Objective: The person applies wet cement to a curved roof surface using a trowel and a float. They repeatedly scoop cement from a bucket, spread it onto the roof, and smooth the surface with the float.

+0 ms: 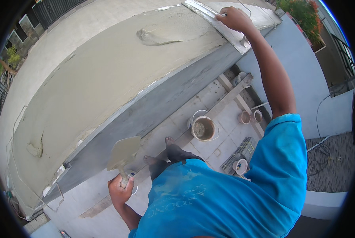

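My right hand (pixel 235 19) is closed round the handle of a long, flat steel float (pixel 215 20) at the far right. The float's blade lies across the top of a raised slab coated in wet grey mortar (pixel 90 71). Low on the left, my left hand (pixel 121 189) grips a pointing trowel (pixel 124 152) by its handle. Its broad blade is smeared with mortar and held beside the slab's near side face, off the coated top. A mortar lump (pixel 147 36) sits on the coat near the float, and a smaller lump (pixel 35 148) lies at the left end.
I stand on a narrow plank (pixel 225 104) above a tiled floor. Below are a mortar-stained bucket (pixel 203 129), two small pots (pixel 244 117), and a white tub (pixel 240 166). Bent wires (pixel 58 198) stick out at the slab's left end. A pale wall (pixel 292 67) rises at right.
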The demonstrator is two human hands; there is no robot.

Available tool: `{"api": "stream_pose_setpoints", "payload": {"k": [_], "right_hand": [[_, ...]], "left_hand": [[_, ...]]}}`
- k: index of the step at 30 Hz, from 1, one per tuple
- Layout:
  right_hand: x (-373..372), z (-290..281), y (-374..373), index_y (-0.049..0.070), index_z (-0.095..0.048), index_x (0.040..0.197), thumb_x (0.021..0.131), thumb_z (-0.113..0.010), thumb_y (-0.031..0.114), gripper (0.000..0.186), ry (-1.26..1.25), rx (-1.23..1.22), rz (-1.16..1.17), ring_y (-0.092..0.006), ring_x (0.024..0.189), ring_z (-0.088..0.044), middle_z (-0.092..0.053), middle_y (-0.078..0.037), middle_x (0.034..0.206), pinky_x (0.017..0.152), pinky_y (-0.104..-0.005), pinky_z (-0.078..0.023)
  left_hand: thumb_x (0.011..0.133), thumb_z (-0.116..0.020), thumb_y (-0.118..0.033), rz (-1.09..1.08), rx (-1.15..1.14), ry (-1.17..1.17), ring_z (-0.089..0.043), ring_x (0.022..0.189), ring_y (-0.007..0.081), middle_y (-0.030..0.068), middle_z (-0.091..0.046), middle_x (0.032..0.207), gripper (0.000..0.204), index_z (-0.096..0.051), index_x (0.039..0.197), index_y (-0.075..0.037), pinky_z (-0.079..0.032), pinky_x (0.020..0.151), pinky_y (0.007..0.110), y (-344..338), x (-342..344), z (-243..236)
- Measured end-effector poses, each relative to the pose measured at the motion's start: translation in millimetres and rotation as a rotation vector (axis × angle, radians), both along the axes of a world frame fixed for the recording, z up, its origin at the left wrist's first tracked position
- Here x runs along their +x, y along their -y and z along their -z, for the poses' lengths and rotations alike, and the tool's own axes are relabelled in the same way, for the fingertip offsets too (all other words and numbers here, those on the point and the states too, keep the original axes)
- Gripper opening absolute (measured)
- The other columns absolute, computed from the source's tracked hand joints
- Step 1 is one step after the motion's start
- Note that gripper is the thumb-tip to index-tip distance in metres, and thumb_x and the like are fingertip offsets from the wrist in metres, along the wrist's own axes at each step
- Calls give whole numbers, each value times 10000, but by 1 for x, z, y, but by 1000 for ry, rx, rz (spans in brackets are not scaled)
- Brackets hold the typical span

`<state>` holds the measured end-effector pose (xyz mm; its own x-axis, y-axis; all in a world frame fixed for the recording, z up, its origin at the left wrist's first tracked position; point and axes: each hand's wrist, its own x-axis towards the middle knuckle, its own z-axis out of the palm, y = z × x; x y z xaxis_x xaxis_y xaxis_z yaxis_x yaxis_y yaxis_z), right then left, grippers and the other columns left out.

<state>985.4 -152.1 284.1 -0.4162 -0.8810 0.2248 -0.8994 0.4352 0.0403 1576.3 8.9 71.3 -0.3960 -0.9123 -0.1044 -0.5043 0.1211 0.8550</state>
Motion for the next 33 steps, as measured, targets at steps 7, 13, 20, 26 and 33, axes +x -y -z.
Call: {"api": "stream_pose_setpoints", "payload": {"k": [7,13,20,26,33], "right_hand": [[-47,3,-2,30,-729,961,841,-623,391,395,417,30,48,-207,529,-584,-637,-136,675,476,-367,-450],[72,-13,-3,25,-696,1085,979,-556,401,415,682,147,-334,-58,424,-405,-436,10,631,362,-245,-344],[-84,-23,-27,1,-680,1076,957,-575,414,443,603,-104,71,-64,453,-405,-409,8,661,345,-257,-324],[-121,-5,5,-14,-659,1005,955,-580,380,405,573,-57,124,-71,464,-387,-390,22,638,352,-281,-319],[-52,-12,18,51,-700,1139,894,-565,402,449,701,75,-25,-121,458,-386,-400,1,623,439,-314,-304]], "left_hand": [[791,-721,-135,-85,35,-35,-572,531,262,132,-583,615,183,-598,735,-11,-456,562,344,-13,1,19],[781,-733,-127,-45,78,-21,-556,534,249,124,-571,610,181,-601,738,-11,-453,569,348,2,-21,21],[774,-738,-102,-66,67,-15,-540,548,242,122,-580,629,179,-591,729,-9,-452,578,345,-2,-30,20],[777,-727,-87,-108,137,-5,-531,560,222,97,-563,622,174,-581,725,-8,-445,583,352,-9,-41,20],[781,-721,-88,-79,121,-32,-507,559,214,106,-525,610,185,-566,726,-4,-425,573,346,-11,-26,37]]}}
